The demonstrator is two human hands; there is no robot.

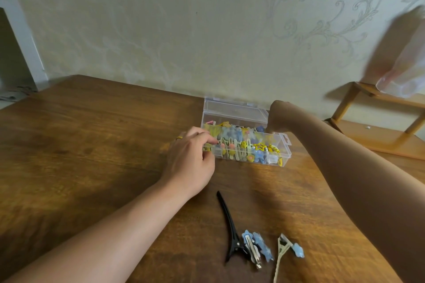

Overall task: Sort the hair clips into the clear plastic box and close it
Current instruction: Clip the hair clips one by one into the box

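The clear plastic box (284,153) stands open on the wooden table (92,145) by the wall, full of several coloured hair clips (243,147). Its lid (232,109) lies back behind it. My left hand (190,161) grips the box's left end, fingers curled over the rim and thumb on the front. My right hand (279,115) is bent down at the wrist over the box's back right corner, and its fingers are hidden. Near me lie a long black clip (228,230), a blue flower clip (257,248) and a beige clip with a blue star (287,251).
A patterned wall runs right behind the box. To the right stands a low wooden rack (379,138) with a blurred plastic bag (404,76) above it. The table's left edge drops to the floor at far left.
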